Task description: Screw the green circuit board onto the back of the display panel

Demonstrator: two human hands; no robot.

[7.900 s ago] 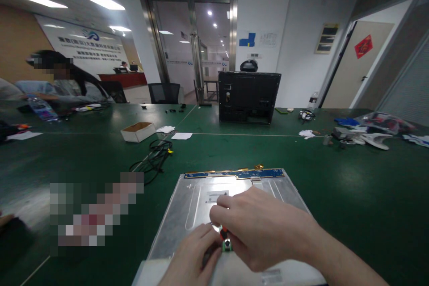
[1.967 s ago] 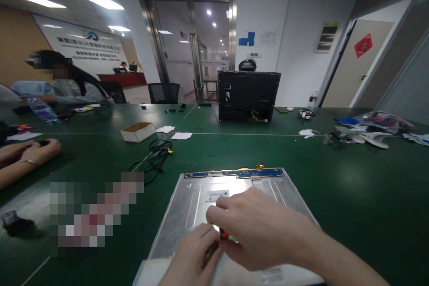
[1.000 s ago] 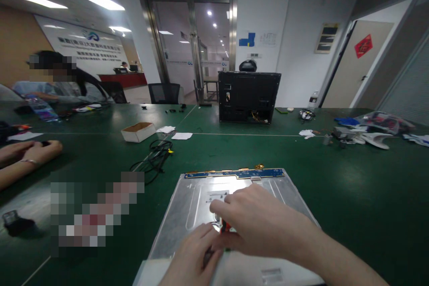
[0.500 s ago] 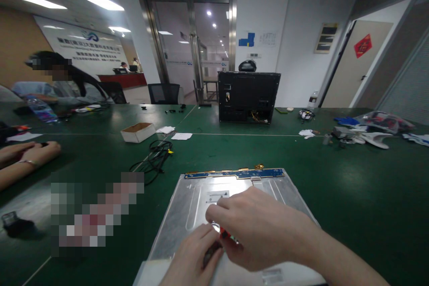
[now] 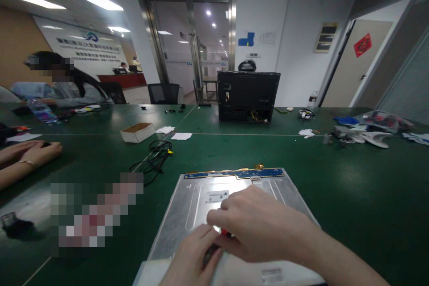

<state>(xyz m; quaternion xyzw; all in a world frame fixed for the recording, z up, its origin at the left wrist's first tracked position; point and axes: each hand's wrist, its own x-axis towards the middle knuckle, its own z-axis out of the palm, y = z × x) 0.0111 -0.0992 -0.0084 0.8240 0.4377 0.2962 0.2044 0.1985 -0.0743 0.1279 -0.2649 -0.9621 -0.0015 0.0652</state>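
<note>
In front of me lies a flat display panel (image 5: 174,219), its silvery metal back facing up. A blue circuit board strip (image 5: 264,173) runs along the far edge. My right hand (image 5: 258,223) bends over the panel with its fingers curled closed around a small red piece (image 5: 225,232), mostly hidden by the fingers. My left hand (image 5: 194,254) is closed just below it, fingertips meeting the right hand's at the red piece. What the left fingers grip is hidden. Both hands are above the panel's near half.
Black cables (image 5: 156,156) and a small open box (image 5: 137,132) lie beyond the panel on the left. A black monitor housing (image 5: 248,97) stands at the back. Another person's hands (image 5: 40,154) rest on the table at far left. Loose parts (image 5: 355,134) sit at back right.
My right hand has turned slightly over the panel, and less of the red piece shows between the fingers. The left hand has hardly moved.
</note>
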